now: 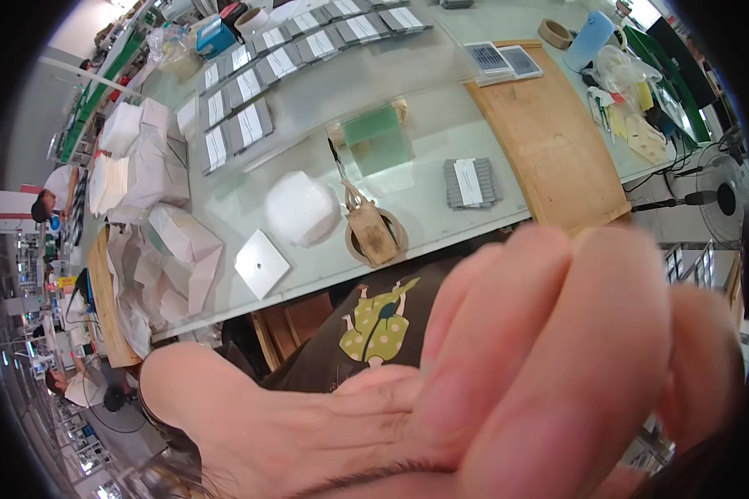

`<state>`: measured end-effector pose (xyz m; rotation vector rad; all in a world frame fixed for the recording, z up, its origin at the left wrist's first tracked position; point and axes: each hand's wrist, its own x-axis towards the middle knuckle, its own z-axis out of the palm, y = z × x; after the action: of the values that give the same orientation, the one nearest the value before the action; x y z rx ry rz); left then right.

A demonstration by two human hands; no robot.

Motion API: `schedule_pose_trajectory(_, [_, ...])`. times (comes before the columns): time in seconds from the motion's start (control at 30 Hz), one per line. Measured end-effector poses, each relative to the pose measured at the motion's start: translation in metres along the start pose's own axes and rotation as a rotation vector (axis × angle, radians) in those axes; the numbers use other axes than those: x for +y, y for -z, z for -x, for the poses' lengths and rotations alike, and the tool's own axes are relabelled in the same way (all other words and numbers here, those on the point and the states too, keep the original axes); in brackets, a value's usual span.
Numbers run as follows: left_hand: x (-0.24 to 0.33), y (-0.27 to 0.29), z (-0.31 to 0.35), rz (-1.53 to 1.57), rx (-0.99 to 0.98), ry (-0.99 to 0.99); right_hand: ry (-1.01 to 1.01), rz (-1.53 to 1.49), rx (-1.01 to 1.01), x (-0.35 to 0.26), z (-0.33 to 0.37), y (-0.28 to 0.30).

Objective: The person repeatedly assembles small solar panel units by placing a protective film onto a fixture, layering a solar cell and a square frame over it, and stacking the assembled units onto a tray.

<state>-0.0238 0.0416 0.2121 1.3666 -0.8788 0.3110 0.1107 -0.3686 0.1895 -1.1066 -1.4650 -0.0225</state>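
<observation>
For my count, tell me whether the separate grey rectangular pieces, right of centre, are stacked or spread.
Stacked, slightly askew: the grey rectangular pieces overlap in one pile, a white strip on top.

A person's bare hands [549,391], fingers [612,316] curled, loom close to the lens before a dark printed garment [383,320], while beyond them a pale counter [445,133] carries rows of gray stacks [318,43] banded in white, a white square [262,264], a green block [376,140] and a wooden board [549,133].
</observation>
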Motion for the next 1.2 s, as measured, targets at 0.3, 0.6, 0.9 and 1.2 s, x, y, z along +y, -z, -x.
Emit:
schedule_pose_trajectory(0.3, [0.03, 0.029, 0.01, -0.069, -0.079, -0.053, -0.001, 0.075, 0.072, 0.006, -0.005, -0.028])
schedule_pose_trajectory(0.6, [0.029, 0.025, 0.0, -0.136, -0.1, -0.056, -0.047, 0.079, 0.136, 0.002, 0.021, -0.025])
schedule_pose_trajectory(0.9, [0.014, -0.003, 0.002, -0.36, 0.039, -0.016, -0.272, 0.153, 0.335, 0.116, -0.061, -0.086])
schedule_pose_trajectory(1.2, [-0.018, -0.025, -0.055, -1.21, -0.521, 0.137, -0.53, 1.297, -0.233, 0.268, 0.009, -0.105])
